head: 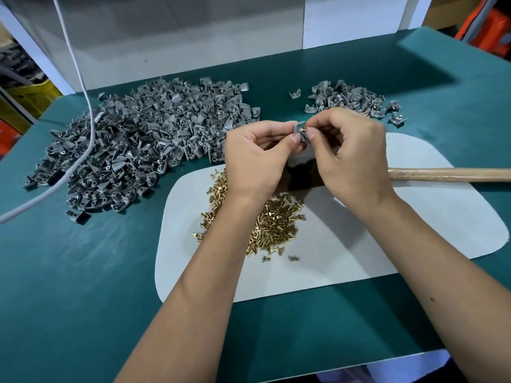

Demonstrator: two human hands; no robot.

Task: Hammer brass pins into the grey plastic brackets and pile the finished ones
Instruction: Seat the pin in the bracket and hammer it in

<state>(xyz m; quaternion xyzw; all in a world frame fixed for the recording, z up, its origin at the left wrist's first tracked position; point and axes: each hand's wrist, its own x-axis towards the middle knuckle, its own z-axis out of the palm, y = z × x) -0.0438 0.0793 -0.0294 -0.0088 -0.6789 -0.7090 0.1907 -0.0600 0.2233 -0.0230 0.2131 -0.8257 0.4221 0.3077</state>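
Fingers of the left hand [255, 156] pinch one grey bracket [297, 128], right hand [351, 150] fingers one brass pin [302, 129]

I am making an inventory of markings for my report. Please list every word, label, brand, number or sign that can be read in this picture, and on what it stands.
None can be read.
Grey brackets, brass pins, white mat, wooden handle: no print visible.
Orange item and yellow crate at the edges: no text can be made out, too blurred to tell.
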